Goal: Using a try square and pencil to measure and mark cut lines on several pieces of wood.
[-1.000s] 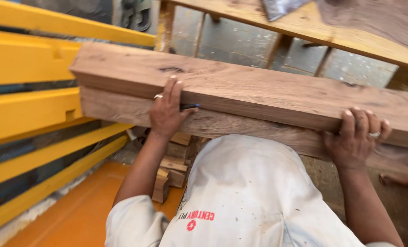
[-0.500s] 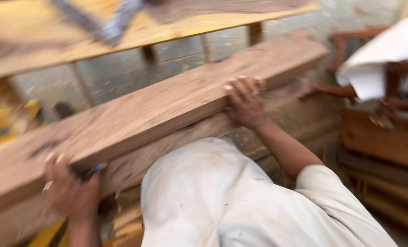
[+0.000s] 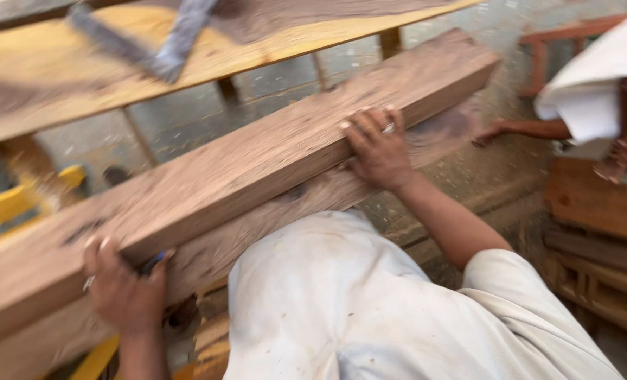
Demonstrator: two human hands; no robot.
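Note:
A long, thick brown wooden plank (image 3: 257, 169) runs diagonally from lower left to upper right, lying on a second plank (image 3: 313, 204) just beneath it. My left hand (image 3: 123, 288) grips the near edge of the top plank at the lower left, with a small dark object pinched under the fingers. My right hand (image 3: 376, 148), with a ring on one finger, is clamped over the plank's near edge further right. My white shirt (image 3: 355, 309) fills the lower middle. The picture is motion-blurred.
A yellowish wooden bench (image 3: 116, 63) with a metal square on it stands behind the planks. Yellow machine parts (image 3: 18, 204) show at the left. Stacked wood pieces (image 3: 594, 232) lie at the right, where another person in white cloth (image 3: 594, 77) sits, a foot (image 3: 503, 130) on the concrete floor.
The view has swung right, so the yellow machine has slid off to the left. The plank now runs diagonally. Both hands keep their grip on it.

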